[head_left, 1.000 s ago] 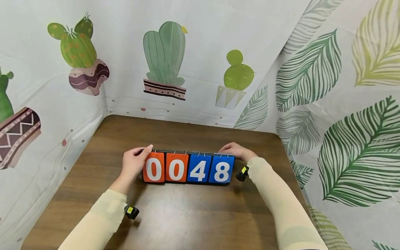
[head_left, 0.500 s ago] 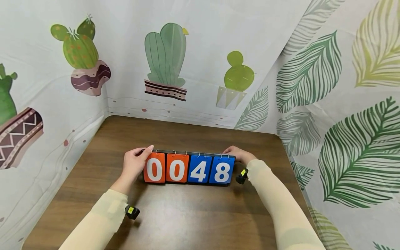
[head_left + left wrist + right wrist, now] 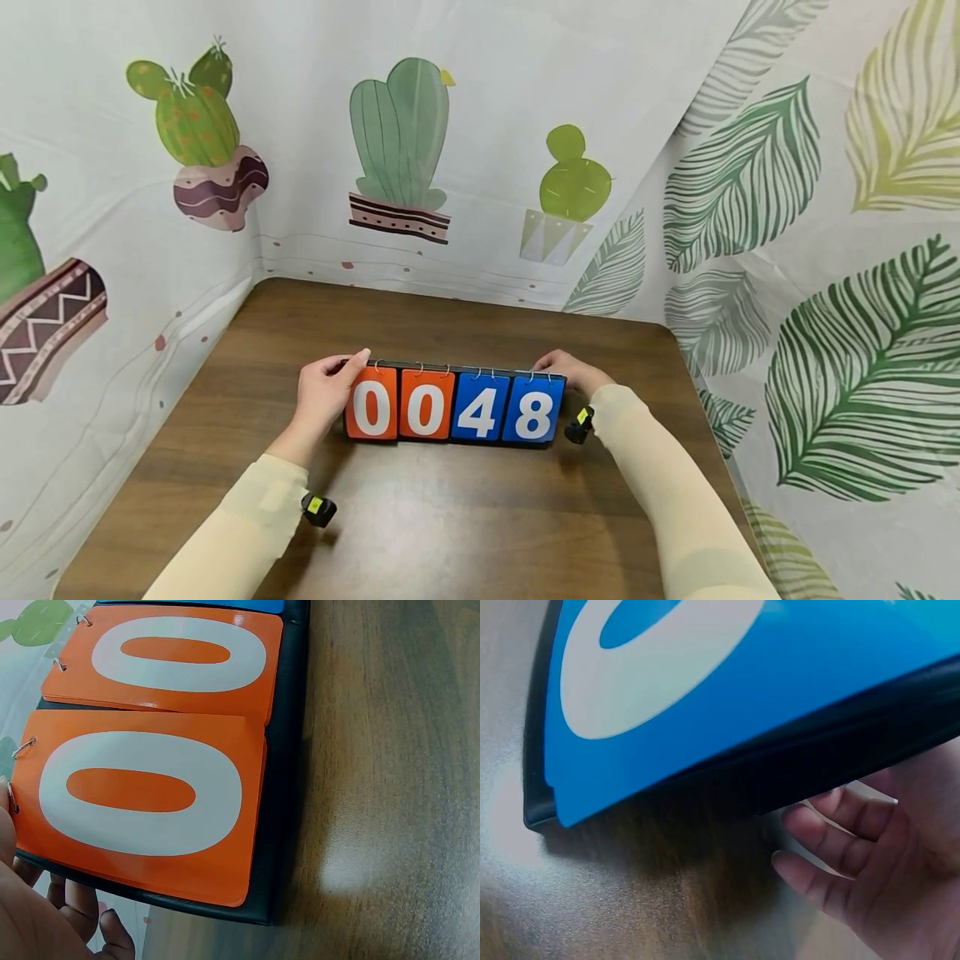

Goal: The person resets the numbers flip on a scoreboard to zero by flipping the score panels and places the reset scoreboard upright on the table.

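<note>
A black flip scoreboard (image 3: 426,429) stands tilted on the brown table, its cards reading 0 0 in orange and 4 8 in blue. At its left end the left hand (image 3: 318,398) grips the upper corner, thumb on the front and fingers behind. The left wrist view shows the orange cards (image 3: 142,866) and the bent fingers of the left hand (image 3: 45,919) beyond the board's edge. Behind the upper right corner, the right hand (image 3: 576,371) holds the board, its fingertips partly hidden. Bent fingers of the right hand (image 3: 900,862) show beside the blue card (image 3: 705,720) in the right wrist view.
The wooden table (image 3: 450,517) extends in front of the board and behind it. White cloth (image 3: 480,50) with printed cacti hangs beyond the back and left edges, and leaf-patterned cloth (image 3: 870,375) along the right. Small black devices sit at both wrists.
The right hand's fingers have shifted slightly right and down behind the board's corner. The left hand keeps its grip and the digits are the same. The head view has shifted slightly.
</note>
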Tool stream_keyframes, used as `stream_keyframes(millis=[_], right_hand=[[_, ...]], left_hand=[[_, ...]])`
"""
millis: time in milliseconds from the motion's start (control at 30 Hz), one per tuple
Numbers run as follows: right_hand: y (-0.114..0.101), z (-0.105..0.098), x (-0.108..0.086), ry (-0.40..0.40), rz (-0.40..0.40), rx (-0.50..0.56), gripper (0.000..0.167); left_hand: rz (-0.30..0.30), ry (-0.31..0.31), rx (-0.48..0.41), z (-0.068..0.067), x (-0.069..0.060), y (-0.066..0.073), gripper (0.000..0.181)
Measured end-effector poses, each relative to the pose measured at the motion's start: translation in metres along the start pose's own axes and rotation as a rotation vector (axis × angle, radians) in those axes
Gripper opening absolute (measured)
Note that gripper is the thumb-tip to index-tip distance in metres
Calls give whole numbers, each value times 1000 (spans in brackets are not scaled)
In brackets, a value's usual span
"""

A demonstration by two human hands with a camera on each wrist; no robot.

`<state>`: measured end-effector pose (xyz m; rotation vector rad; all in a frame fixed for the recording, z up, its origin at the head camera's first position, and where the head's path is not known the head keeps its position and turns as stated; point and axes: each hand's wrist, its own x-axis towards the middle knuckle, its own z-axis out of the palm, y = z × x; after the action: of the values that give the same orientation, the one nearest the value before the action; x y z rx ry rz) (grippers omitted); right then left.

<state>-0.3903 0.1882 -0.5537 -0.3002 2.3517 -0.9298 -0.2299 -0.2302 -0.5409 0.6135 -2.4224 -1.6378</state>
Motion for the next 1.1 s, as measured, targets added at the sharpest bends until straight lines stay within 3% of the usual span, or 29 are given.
stream_keyframes(millis=[300,533,767,1100], right_hand=[[-1,-1,-2,98,-66,-16,19],[1,-9,-3,127,-40,0,30],[-8,-17,-8,184,-30,23,27],[-12,-36,-7,134,-16,78,25]], left_hand=[[3,7,-2,1,-1,2,70],[15,7,-5,1,0,2,70],[16,17,-10,2,2,1,70],[-11,10,-17,2,1,0,72]])
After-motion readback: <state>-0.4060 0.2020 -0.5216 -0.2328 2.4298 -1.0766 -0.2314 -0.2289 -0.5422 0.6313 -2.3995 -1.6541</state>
